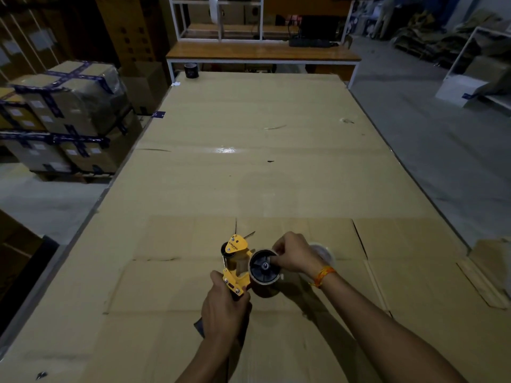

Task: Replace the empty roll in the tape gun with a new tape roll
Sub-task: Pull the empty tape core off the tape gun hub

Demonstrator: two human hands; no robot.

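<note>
The yellow metal tape gun (235,265) is held just above the cardboard-covered tabletop (249,167) by the left hand (225,308), whose fingers are wrapped tightly around the handle at the gun's near end, the forearm reaching in from the bottom edge. The right hand (293,257), with an orange thread band at the wrist, is bent inward from the right, its fingertips pinched at the rim of the black spoked hub and the thin pale empty roll (264,267) seated on it. A clear tape roll (324,252) is seen lying on the tabletop just behind the right hand, partly hidden by it.
</note>
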